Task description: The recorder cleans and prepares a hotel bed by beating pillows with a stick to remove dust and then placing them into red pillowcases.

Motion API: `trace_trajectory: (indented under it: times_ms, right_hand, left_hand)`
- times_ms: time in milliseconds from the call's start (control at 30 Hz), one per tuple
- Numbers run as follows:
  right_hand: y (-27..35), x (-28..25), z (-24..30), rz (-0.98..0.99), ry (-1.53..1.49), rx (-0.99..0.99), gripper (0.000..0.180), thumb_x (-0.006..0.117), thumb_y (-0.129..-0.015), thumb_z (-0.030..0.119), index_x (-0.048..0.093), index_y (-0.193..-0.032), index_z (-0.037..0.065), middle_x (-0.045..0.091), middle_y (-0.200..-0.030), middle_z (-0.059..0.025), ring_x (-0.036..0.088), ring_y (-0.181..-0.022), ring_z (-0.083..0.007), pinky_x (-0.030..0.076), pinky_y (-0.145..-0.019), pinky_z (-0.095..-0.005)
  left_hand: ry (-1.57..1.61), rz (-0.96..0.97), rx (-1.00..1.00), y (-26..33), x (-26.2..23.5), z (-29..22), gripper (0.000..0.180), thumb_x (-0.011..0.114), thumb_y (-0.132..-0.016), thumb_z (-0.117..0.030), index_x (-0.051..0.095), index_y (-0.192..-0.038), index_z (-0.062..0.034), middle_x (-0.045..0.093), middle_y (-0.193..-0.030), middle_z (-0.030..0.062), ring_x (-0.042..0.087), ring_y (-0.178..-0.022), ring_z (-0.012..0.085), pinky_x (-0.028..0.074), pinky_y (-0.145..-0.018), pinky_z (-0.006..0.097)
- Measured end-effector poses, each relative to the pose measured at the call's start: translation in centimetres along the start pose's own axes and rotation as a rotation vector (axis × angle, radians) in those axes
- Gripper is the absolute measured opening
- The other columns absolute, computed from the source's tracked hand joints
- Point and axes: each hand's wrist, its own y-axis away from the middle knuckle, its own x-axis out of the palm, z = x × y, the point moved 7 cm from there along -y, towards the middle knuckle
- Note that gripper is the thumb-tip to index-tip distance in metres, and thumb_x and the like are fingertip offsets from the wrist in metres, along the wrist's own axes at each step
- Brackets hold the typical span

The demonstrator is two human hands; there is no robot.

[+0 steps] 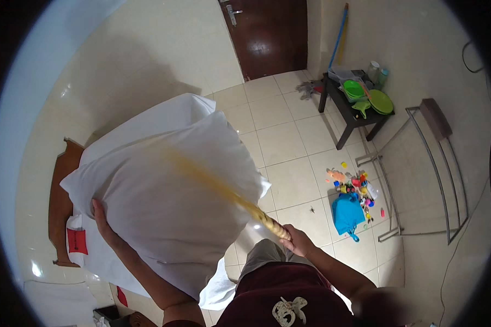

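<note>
Our right hand (294,241) is clenched around a yellow stick (223,191) lying blurred across the white pillow (163,191), which our left hand (101,218) grips at its lower left edge. Beyond, a blue bag (347,213) lies on the floor (281,144) among small coloured toys (354,185); farther off, green dishes (368,98) sit on a dark tabletop (343,106).

A dark tabletop (350,114) stands by the wall, carrying green plates (381,101). Behind it leans a blue broom (338,34); to its left, a brown door (270,32). Below it, toys (354,184) and a blue bag (347,213) lie on the floor (281,141), beside a metal rack (431,163).
</note>
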Motion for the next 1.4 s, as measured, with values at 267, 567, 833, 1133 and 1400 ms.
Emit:
trace_trajectory:
  times_ms: [267,567,833,1133,1400]
  right_hand:
    - [-4.4,-6.0,-14.0,0.05,0.052,0.917,0.036,0.049,-0.087,0.033,0.049,-0.102,0.001,0.06,-0.072,-0.019,0.062,-0.069,-0.031,0.048,-0.06,-0.0404]
    - [-25.6,2.8,-11.0,0.446,-0.103,0.32,0.042,0.056,-0.083,0.03,0.045,-0.113,0.003,0.059,-0.093,-0.0209,0.059,-0.086,-0.0352,0.047,-0.072,-0.0403]
    - [-40.2,-3.6,-25.0,0.207,0.061,0.917,0.045,0.049,-0.085,0.04,0.049,-0.1,-0.003,0.06,-0.074,-0.0196,0.061,-0.067,-0.0296,0.046,-0.057,-0.0396]
    - [-64.8,-3.3,-13.7,0.525,0.11,-0.076,0.044,0.062,-0.077,0.032,0.049,-0.112,0.008,0.06,-0.095,-0.0154,0.06,-0.082,-0.0333,0.048,-0.071,-0.0394]
    - [-74.8,-12.6,-42.1,0.501,0.519,0.697,0.046,0.054,-0.081,0.042,0.052,-0.097,0.0,0.062,-0.077,-0.0174,0.062,-0.069,-0.0318,0.047,-0.062,-0.0404]
  left_hand:
    - [-0.126,-0.347,0.076,-5.2,4.6,0.8,0.055,0.041,-0.09,-0.038,0.04,-0.129,0.0011,0.043,-0.13,0.0103,0.041,-0.118,0.0191,0.03,-0.1,0.029]
    - [0.028,-0.162,0.086,-18.1,12.5,7.1,0.063,0.049,-0.086,-0.045,0.042,-0.124,0.0053,0.05,-0.118,0.0138,0.049,-0.108,0.0198,0.038,-0.093,0.029]
    - [0.002,-0.306,0.025,-28.2,19.3,11.4,0.06,0.053,-0.084,-0.04,0.044,-0.123,0.0044,0.051,-0.116,0.0118,0.051,-0.104,0.0186,0.039,-0.091,0.028]
    - [-0.361,-0.202,0.146,-37.7,25.1,15.4,0.055,0.052,-0.085,-0.038,0.045,-0.121,0.0036,0.051,-0.115,0.0109,0.051,-0.103,0.0169,0.04,-0.089,0.028]
    - [-0.2,-0.488,-0.03,-44.4,28.4,20.2,0.065,0.053,-0.081,-0.047,0.046,-0.117,0.0064,0.056,-0.107,0.0161,0.056,-0.096,0.0231,0.043,-0.085,0.03]
